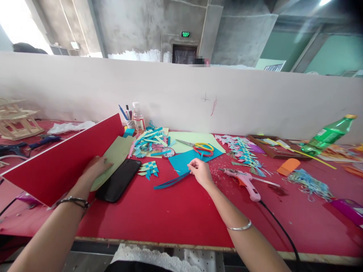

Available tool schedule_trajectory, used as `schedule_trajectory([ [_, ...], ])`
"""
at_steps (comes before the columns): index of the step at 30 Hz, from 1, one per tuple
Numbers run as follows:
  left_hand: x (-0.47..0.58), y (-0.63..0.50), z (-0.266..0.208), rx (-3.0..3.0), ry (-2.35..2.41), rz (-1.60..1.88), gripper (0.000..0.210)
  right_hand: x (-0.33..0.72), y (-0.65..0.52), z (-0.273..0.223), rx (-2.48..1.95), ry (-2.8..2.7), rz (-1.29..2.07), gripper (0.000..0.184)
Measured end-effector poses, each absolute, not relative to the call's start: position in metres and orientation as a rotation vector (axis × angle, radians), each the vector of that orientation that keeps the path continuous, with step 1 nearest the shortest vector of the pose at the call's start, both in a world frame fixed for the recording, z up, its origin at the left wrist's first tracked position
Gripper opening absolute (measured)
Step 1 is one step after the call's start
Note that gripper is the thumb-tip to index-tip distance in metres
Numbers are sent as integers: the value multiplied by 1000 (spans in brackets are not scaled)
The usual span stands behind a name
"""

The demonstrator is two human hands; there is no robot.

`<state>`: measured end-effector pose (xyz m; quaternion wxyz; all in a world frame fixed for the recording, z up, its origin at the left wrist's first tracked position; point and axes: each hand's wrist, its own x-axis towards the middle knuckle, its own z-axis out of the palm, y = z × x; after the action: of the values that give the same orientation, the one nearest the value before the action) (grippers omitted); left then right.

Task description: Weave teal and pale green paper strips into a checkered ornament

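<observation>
My left hand (98,167) grips the left edge of a pale green paper sheet (117,151), with some of its fingers hidden. The sheet lies partly over a black phone (119,180). My right hand (200,172) is pinched on narrow blue paper strips (170,183) that trail to the left. Just beyond it lie a blue paper sheet (180,161) and scissors (202,148) with red and yellow handles. A small woven blue and green paper piece (149,169) rests between my hands.
A red board (70,158) stands at the left. Cut paper strips (150,141) are heaped near a bottle (138,117). On the right are a pink glue gun (245,181) with a cord, woven paper pieces (242,151), a brown tray (261,147) and a tilted green bottle (327,136).
</observation>
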<state>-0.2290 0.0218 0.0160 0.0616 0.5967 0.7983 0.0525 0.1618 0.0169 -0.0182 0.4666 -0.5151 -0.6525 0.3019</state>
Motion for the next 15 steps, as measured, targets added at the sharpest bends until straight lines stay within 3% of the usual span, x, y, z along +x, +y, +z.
schedule_trajectory([
  [15,-235,26,15,1825,2406,243,31,162,19,-20,-1274,-1684,597,13],
])
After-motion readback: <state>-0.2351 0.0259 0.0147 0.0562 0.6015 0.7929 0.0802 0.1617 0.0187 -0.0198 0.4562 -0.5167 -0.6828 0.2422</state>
